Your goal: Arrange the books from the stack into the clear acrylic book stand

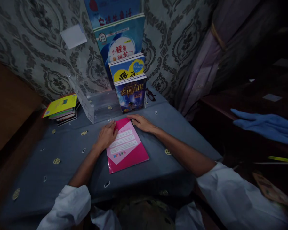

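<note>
A pink book (132, 157) lies on the cloth-covered table in front of me, its text upside down from where I look. My left hand (107, 135) rests over the book's upper left edge, fingers laid along the cover. At the far right corner my right hand (142, 123) has its fingers stretched out, touching or close to the top edge. Just beyond stands a row of upright books: a dark blue one (132, 95) in front, a yellow and blue one (128, 69) behind it, then larger blue covers (121, 41).
Left of the row stands a clear acrylic stand (83, 100), beside a stack of books (61, 107) with a yellow one on top. Dark glasses (150, 95) lie right of the row. Blue gloves (268, 126) rest on a dark surface at the right. A curtain (204, 60) hangs behind.
</note>
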Demonstrator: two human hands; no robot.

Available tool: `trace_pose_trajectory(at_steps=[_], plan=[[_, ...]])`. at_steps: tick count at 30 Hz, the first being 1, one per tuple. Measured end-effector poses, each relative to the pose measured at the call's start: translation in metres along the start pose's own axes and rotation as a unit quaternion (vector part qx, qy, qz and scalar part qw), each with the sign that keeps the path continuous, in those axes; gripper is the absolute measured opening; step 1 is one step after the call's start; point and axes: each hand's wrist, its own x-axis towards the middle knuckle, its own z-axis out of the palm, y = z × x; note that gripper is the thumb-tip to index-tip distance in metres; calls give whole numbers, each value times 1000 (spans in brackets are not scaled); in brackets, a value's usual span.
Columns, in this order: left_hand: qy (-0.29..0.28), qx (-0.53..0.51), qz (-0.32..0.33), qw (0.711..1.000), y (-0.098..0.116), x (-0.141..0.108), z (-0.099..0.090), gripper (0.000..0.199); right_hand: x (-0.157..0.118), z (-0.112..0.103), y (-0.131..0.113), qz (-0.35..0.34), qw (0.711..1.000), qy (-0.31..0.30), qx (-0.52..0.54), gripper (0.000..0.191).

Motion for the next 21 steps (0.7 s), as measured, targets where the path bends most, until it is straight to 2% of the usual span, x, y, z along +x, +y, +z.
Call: trace_pose_trajectory(at_steps=[6, 11, 16, 21], plan=[[-8, -33, 102, 994, 19, 26, 17, 49, 1, 1, 3, -17, 999, 12, 26, 48], [-27, -48, 150, 987, 21, 26, 17, 51, 2, 2, 1, -17, 1000, 8, -1, 44], [-66, -54, 205, 975, 41, 3, 8, 51, 0, 2, -5, -11, 999, 7, -36, 45], [-119, -73, 271, 952, 70, -40, -5, 50, -2, 0, -10, 0, 998, -1, -55, 46]])
